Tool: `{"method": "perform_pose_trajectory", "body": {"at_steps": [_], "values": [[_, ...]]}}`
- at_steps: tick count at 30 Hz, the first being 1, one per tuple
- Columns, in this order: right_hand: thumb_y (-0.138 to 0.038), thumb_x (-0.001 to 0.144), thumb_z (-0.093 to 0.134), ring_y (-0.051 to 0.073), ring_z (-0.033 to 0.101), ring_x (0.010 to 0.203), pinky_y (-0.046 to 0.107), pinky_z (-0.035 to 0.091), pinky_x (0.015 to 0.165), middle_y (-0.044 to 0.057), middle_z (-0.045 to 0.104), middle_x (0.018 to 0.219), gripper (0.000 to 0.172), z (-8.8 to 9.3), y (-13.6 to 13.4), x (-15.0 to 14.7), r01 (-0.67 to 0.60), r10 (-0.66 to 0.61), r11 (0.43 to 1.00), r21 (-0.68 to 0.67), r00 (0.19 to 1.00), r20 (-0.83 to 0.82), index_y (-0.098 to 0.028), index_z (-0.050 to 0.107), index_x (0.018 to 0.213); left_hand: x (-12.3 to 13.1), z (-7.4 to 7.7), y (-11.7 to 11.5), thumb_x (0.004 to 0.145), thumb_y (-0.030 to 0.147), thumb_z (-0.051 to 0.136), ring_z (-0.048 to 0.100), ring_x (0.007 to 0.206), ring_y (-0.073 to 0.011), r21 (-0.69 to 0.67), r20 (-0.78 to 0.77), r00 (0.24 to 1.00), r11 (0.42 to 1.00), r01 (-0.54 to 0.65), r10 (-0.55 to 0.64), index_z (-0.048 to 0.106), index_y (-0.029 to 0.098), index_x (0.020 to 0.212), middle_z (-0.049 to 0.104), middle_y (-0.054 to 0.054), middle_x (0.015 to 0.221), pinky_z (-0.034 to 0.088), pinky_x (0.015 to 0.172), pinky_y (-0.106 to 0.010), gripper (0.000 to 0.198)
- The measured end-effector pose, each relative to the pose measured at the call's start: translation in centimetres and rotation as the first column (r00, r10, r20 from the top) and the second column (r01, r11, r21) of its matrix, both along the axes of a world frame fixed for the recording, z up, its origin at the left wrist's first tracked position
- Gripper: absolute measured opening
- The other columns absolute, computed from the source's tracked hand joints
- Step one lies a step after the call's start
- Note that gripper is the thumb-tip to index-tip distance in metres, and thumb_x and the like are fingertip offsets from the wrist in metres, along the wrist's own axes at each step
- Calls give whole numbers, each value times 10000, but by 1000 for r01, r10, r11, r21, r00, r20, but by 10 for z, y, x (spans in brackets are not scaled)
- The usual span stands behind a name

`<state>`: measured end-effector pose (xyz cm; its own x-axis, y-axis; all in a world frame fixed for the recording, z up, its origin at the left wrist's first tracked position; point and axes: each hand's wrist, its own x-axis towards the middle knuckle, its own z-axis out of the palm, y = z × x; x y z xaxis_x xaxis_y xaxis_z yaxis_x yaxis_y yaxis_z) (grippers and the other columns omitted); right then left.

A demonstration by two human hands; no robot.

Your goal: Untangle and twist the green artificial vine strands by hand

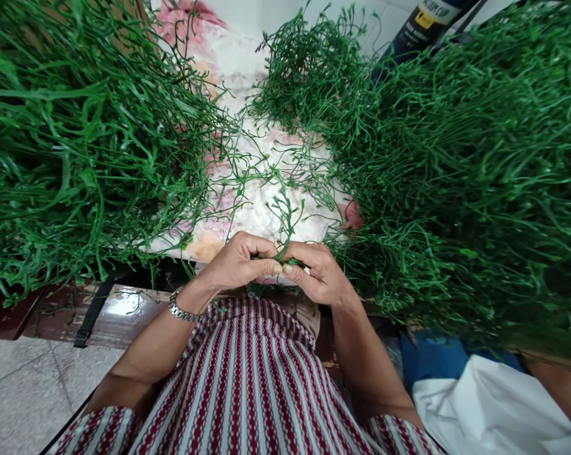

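My left hand (250,260) and my right hand (316,270) meet close to my body, thumbs and fingers pinched together. Between them they grip a green branching sprig (287,221), whose forked tips point away from me over the cloth. Part of its stem is hidden under the fingers. A pink-and-white flowered cloth (261,208) lies beneath, strewn with loose green stems (309,164). Whether the sprigs are real or plastic, I cannot tell.
Big heaps of green sprigs rise at the left (77,145) and right (465,189). A smaller green pile (314,76) sits at the back. Behind it leans a dark labelled cylinder (420,31). White fabric (494,404) lies at the lower right.
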<state>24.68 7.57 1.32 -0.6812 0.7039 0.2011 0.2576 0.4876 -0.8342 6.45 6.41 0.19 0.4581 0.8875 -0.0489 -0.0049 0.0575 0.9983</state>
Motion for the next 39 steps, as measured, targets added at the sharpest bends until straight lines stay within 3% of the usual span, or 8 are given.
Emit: {"method": "perform_pose_trajectory", "body": {"at_steps": [4, 9, 17, 22, 26, 31, 33, 39], "values": [[-339, 847, 498, 75, 390, 536, 201, 300, 519, -36, 444, 588, 236, -4, -2, -4, -19, -10, 967, -254, 993, -114, -157, 511, 697, 2, -4, -2, 640, 318, 694, 322, 444, -52, -97, 124, 992, 995, -14, 26, 466, 121, 443, 382, 42, 438, 240, 431, -200, 360], [-372, 791, 552, 61, 296, 483, 200, 245, 464, -56, 364, 541, 266, -11, -6, -12, -79, -157, 775, -627, 937, -312, -161, 472, 651, 7, -6, -3, 558, 330, 752, 336, 400, -46, -251, 259, 962, 968, -19, 86, 513, 115, 426, 415, 40, 402, 235, 404, -194, 347], [-372, 707, 631, 57, 330, 458, 200, 224, 448, -48, 418, 534, 257, -20, -10, -18, -162, -271, 568, -807, 889, -370, -139, 524, 684, 5, -16, -2, 545, 301, 763, 407, 395, -67, -374, 355, 926, 927, 17, 127, 582, 112, 442, 497, 14, 400, 280, 419, -207, 282], [-337, 708, 631, 51, 294, 418, 199, 187, 423, -64, 372, 494, 227, -21, -12, -19, -216, -269, 543, -811, 870, -412, -136, 530, 674, 4, -21, -4, 547, 275, 766, 421, 387, -69, -390, 411, 903, 919, 55, 121, 602, 106, 449, 528, 0, 397, 278, 411, -203, 255], [-351, 770, 563, 52, 238, 383, 203, 205, 408, -79, 304, 451, 271, -15, -14, -17, -324, -313, 561, -762, 769, -557, -168, 463, 599, 0, -20, -3, 463, 333, 804, 394, 353, -70, -441, 485, 834, 897, -28, 264, 563, 117, 418, 501, 13, 386, 285, 392, -213, 327], [-378, 809, 562, 84, 394, 524, 216, 310, 490, -25, 447, 584, 256, -13, -11, -13, 20, -373, 737, -675, 845, -383, -166, 503, 678, 2, -11, 1, 608, 294, 741, 327, 392, -44, -268, 367, 902, 954, -133, 228, 559, 122, 471, 407, 44, 410, 245, 402, -194, 286], [-422, 827, 534, 87, 420, 558, 213, 336, 504, -17, 468, 636, 275, -16, -11, -15, 121, -403, 736, -666, 869, -287, -172, 501, 720, 7, -10, 2, 655, 298, 710, 327, 421, -47, -178, 271, 935, 967, -183, 227, 554, 129, 512, 402, 46, 445, 241, 414, -191, 271], [-414, 835, 534, 54, 381, 509, 179, 333, 476, -61, 427, 644, 226, -27, -18, -28, 104, -483, 673, -733, 812, -329, -207, 452, 876, 22, -13, 2, 685, 291, 686, 342, 486, -55, -93, 195, 893, 914, -396, 407, 516, 145, 550, 378, 50, 533, 274, 454, -191, 261]]}}
